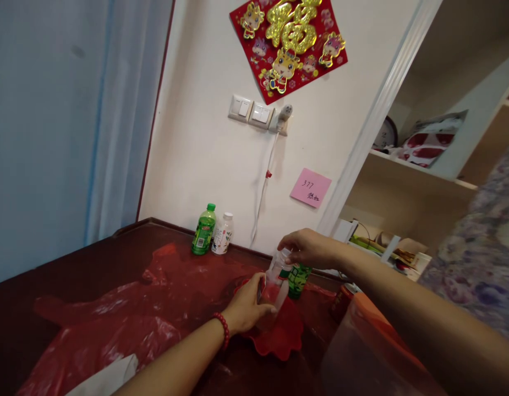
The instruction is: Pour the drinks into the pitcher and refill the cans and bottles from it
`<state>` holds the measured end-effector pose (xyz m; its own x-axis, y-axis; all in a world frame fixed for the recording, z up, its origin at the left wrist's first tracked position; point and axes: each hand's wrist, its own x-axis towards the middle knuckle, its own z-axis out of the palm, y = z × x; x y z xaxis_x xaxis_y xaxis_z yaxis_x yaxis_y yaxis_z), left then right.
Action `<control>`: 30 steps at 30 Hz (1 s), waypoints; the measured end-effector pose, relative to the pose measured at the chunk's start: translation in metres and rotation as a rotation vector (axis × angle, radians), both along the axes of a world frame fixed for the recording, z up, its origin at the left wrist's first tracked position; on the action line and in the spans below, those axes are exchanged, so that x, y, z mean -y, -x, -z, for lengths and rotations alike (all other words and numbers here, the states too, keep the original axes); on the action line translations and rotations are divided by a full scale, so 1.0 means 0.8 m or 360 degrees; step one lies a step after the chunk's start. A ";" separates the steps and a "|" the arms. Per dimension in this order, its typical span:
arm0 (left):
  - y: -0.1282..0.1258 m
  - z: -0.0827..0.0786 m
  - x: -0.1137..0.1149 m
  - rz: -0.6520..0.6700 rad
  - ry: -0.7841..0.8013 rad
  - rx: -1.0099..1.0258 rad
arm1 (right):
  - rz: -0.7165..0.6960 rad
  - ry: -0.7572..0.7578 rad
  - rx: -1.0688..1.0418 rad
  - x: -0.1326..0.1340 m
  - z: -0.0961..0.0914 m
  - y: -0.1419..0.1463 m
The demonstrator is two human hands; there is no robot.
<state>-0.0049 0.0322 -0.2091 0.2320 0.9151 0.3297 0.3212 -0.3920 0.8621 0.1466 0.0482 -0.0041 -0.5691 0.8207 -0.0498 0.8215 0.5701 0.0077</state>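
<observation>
My left hand [248, 305], with a red bead bracelet at the wrist, is closed around a see-through plastic container [280, 297] with a handle-like strip on its right side. This container is just over a red scalloped dish [285, 341]. My right hand [306, 246] reaches in from the right and grips the top of a clear plastic bottle [274, 268] at the mouth of the container. Whether the two clear pieces touch inside cannot be made out. Directly behind them is a green patterned bottle [297, 279], partly covered.
A green-capped drink bottle [203, 230] and a white bottle [223, 234] stand by the wall. Crumpled red plastic [126, 313] spreads over the dark table's left half. At right are a red can [342, 300] and a translucent orange-rimmed bin [361, 341].
</observation>
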 end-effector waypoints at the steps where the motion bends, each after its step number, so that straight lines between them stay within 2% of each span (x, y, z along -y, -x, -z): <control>1: 0.000 0.000 0.000 0.0001 -0.0004 -0.0004 | 0.0006 -0.0005 0.0006 0.000 0.001 -0.001; 10: 0.000 0.006 -0.004 0.0013 -0.0025 0.0032 | 0.0053 -0.0042 0.0105 0.011 -0.004 -0.004; 16: 0.000 0.008 -0.006 0.0002 -0.0052 0.0017 | 0.0182 -0.0203 0.0255 0.003 0.014 0.006; 19: 0.001 0.011 -0.009 0.0010 -0.0079 0.0032 | 0.0259 -0.0245 0.0290 0.002 0.016 0.006; 25: -0.001 0.016 -0.012 0.0048 -0.0078 0.0087 | 0.0157 -0.0169 0.0303 0.005 0.005 0.007; 30: -0.002 0.020 -0.016 0.0068 -0.0090 0.0124 | 0.0232 -0.0305 0.0351 0.002 0.024 0.015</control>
<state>-0.0034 0.0450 -0.2247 0.2422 0.8843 0.3991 0.2362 -0.4527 0.8598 0.1346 0.0463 -0.0233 -0.4377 0.8991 0.0043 0.8609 0.4177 0.2905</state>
